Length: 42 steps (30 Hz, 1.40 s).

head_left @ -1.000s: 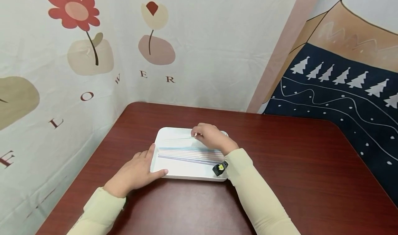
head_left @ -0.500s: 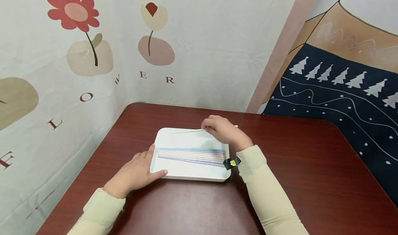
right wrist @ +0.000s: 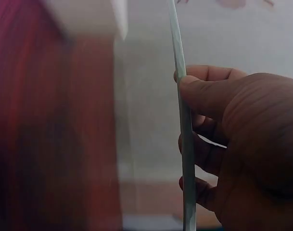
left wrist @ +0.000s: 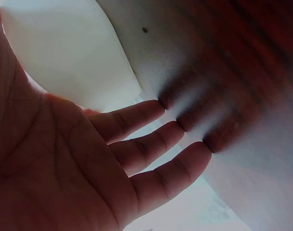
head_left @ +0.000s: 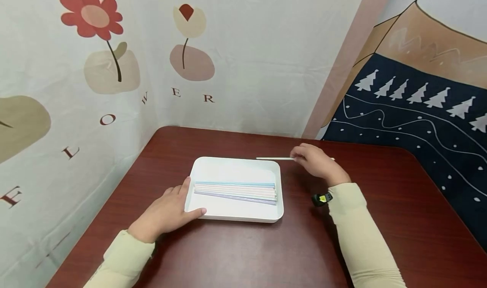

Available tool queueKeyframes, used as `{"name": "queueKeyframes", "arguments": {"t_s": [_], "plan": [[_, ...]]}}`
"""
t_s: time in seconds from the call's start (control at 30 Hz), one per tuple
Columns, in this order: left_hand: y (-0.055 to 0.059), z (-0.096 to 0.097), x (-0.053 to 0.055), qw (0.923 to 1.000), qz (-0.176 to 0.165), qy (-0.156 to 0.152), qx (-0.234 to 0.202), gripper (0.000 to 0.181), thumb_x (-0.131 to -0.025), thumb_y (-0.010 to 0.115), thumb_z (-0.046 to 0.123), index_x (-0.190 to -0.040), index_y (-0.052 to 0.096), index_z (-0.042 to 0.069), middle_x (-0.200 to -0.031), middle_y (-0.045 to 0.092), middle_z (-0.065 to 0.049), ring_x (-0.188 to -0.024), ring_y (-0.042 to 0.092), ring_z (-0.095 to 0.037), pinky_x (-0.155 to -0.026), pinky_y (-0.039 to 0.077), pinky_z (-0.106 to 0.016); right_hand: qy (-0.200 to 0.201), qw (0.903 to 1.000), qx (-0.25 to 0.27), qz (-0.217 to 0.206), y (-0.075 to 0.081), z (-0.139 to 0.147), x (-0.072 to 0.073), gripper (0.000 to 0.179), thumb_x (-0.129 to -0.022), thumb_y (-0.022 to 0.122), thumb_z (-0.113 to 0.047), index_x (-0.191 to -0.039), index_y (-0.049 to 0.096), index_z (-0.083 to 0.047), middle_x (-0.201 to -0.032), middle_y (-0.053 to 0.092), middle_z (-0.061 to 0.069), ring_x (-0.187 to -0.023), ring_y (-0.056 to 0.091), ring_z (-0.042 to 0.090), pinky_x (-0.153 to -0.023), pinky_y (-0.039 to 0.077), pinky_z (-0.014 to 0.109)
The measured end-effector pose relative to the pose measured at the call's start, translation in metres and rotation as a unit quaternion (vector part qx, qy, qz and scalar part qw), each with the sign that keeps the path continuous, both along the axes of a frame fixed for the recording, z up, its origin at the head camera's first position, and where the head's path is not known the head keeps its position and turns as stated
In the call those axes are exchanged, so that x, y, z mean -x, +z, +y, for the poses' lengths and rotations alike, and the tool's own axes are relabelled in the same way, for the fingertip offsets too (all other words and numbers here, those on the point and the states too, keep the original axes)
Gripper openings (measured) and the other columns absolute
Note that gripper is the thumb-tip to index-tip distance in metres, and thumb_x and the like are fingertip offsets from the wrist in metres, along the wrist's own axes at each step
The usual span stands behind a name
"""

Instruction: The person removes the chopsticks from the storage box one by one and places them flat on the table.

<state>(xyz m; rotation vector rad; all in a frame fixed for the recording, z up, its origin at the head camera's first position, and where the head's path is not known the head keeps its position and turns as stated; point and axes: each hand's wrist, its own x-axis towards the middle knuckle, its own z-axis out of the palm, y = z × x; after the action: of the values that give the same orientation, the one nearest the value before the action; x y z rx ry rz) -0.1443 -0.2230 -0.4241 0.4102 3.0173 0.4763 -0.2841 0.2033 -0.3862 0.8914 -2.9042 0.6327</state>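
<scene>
A pale green straw lies level between the curled fingers of my right hand, just right of the tray's far corner. In the right wrist view, the thumb and fingertips pinch this straw along its length. Several pastel straws in blue, pink and purple lie side by side in a white rectangular tray. At the tray's left end, my left hand rests with its thumb over the near corner and its fingers stretched along the side. The left wrist view shows straight fingertips reaching the table surface.
The tray stands on a dark red-brown wooden table. Behind and to the left hangs a pale cloth with printed flowers and letters. A dark blue cloth with white trees hangs on the right. A small black device sits at the right wrist.
My right hand has lifted the pale green straw out over the tray's far edge and carried it to the right. The left hand and the tray have stayed in place.
</scene>
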Motion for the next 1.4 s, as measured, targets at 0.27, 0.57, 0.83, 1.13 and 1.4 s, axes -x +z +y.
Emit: {"name": "queueKeyframes", "arguments": {"t_s": [0.27, 0.57, 0.83, 1.13, 1.4], "plan": [[0.001, 0.002, -0.001, 1.0000, -0.001, 0.004, -0.002, 0.110, -0.086, 0.057, 0.071, -0.154, 0.018, -0.007, -0.144, 0.045, -0.025, -0.126, 0.045, -0.048, -0.101, 0.040, -0.057, -0.008, 0.9997, -0.006, -0.022, -0.015, 0.060, 0.007, 0.010, -0.096, 0.061, -0.001, -0.098, 0.069, -0.007, -0.091, 0.060, 0.003, -0.084, 0.053, 0.021, -0.079, 0.047, 0.043], [0.001, 0.002, 0.000, 1.0000, -0.002, 0.004, -0.002, 0.111, -0.086, 0.056, 0.073, -0.154, 0.019, -0.007, -0.145, 0.044, -0.025, -0.126, 0.045, -0.048, -0.101, 0.040, -0.057, -0.049, 0.9943, -0.006, -0.094, -0.029, 0.098, 0.021, 0.013, -0.097, 0.059, -0.001, -0.095, 0.068, -0.009, -0.085, 0.060, 0.003, -0.085, 0.052, 0.023, -0.080, 0.043, 0.042], [0.000, 0.001, 0.000, 1.0000, 0.004, 0.001, 0.000, 0.109, -0.087, 0.058, 0.070, -0.154, 0.019, -0.007, -0.143, 0.046, -0.025, -0.126, 0.047, -0.047, -0.101, 0.040, -0.056, -0.071, 0.9877, -0.001, -0.140, -0.032, 0.112, 0.029, 0.015, -0.098, 0.056, -0.001, -0.093, 0.066, -0.010, -0.090, 0.060, 0.004, -0.087, 0.051, 0.025, -0.079, 0.041, 0.042], [0.000, 0.001, 0.001, 1.0000, 0.002, 0.000, 0.005, 0.111, -0.087, 0.057, 0.071, -0.153, 0.019, -0.009, -0.148, 0.042, -0.025, -0.126, 0.046, -0.048, -0.101, 0.040, -0.057, -0.071, 0.9862, 0.001, -0.150, -0.036, 0.116, 0.034, 0.015, -0.096, 0.058, 0.000, -0.090, 0.067, -0.010, -0.088, 0.060, 0.002, -0.084, 0.050, 0.023, -0.077, 0.040, 0.038], [-0.001, 0.001, 0.000, 1.0000, 0.005, 0.001, 0.003, 0.110, -0.086, 0.058, 0.071, -0.154, 0.019, -0.007, -0.147, 0.044, -0.023, -0.126, 0.047, -0.047, -0.101, 0.040, -0.056, -0.067, 0.9871, -0.012, -0.145, -0.037, 0.115, 0.034, 0.012, -0.096, 0.059, -0.001, -0.093, 0.066, -0.009, -0.088, 0.061, 0.004, -0.085, 0.051, 0.025, -0.078, 0.042, 0.041]]}}
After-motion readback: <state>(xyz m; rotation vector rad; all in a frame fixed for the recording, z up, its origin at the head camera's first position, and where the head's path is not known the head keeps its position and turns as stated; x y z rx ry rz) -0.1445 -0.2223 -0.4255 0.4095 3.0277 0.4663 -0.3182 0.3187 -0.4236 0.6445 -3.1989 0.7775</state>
